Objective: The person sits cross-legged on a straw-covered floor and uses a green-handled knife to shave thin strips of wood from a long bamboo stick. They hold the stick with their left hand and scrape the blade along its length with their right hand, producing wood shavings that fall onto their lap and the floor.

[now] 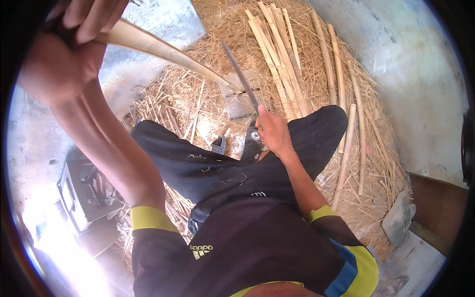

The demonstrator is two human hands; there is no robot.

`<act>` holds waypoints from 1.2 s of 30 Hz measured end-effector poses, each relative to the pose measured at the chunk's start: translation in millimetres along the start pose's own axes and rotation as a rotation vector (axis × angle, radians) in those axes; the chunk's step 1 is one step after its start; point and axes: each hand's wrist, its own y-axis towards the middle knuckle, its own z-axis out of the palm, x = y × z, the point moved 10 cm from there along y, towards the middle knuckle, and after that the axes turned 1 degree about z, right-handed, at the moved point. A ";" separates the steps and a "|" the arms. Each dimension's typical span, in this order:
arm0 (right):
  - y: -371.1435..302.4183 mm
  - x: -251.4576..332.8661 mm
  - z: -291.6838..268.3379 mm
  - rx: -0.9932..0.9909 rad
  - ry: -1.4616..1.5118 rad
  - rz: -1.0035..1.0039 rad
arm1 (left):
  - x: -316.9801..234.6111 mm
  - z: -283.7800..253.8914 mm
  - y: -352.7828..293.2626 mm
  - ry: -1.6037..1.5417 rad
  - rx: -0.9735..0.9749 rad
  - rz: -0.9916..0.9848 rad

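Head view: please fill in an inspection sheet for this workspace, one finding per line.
Surface: straw-like shavings strewn thickly between and around the person's legs.
Job's things: bamboo-like pole slanting down to a flat grey block; long-bladed knife near its lower end, contact unclear.
Clutter: split strips bunched ahead of the right knee; round sticks farther right.
Grippers: left hand raised, gripping the pole's upper end; right hand gripping the knife.
Cables: nothing seen.
Surroundings: grey stone at lower right; dark box-like object at left, glare below it.
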 end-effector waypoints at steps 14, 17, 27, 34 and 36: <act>4.9 17.0 20.2 -0.157 -0.415 -0.264 | -10.3 -31.3 -6.7 0.208 -0.276 0.112; -4.9 44.3 17.8 -0.236 -0.276 -0.363 | -14.3 -37.2 -11.2 0.302 -0.451 0.143; 23.8 -16.1 22.4 0.191 0.094 0.341 | -18.6 -41.0 -10.5 0.267 -0.381 0.128; 21.8 18.5 29.4 -0.312 -0.374 -0.546 | -15.3 -15.4 -18.0 0.451 -0.795 0.227; 46.1 -53.6 23.5 -0.249 -0.593 -0.186 | -18.7 -9.9 -34.1 0.540 -0.970 0.292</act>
